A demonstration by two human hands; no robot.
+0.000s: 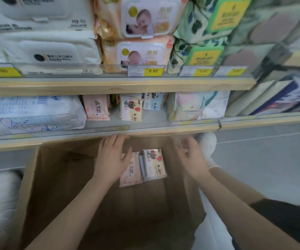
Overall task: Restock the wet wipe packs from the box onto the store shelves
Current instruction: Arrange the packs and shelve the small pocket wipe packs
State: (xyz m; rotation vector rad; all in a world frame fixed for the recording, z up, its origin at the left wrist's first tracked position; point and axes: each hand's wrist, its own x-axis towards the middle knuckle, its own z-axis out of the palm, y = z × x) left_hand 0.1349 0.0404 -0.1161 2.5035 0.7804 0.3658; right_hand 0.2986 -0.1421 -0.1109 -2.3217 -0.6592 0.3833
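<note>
You are holding your left hand (112, 156) and right hand (192, 156) open and empty over the cardboard box (55, 177), with the pink wet wipe pack (131, 173) lying just under your left fingers and the bear-print pack (154, 164) between both hands.

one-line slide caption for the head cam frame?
Both bare hands, left hand and right hand, reach into the cardboard box toward the last small wipe packs, below stocked shelves.

I see my left hand (112, 157) spread flat, empty, over a pink wipe pack (131, 173) in the cardboard box (55, 177). My right hand (192, 157) hovers, fingers loose, beside a bear-print pack (154, 164). Matching packs stand on the lower shelf (109, 131).
</note>
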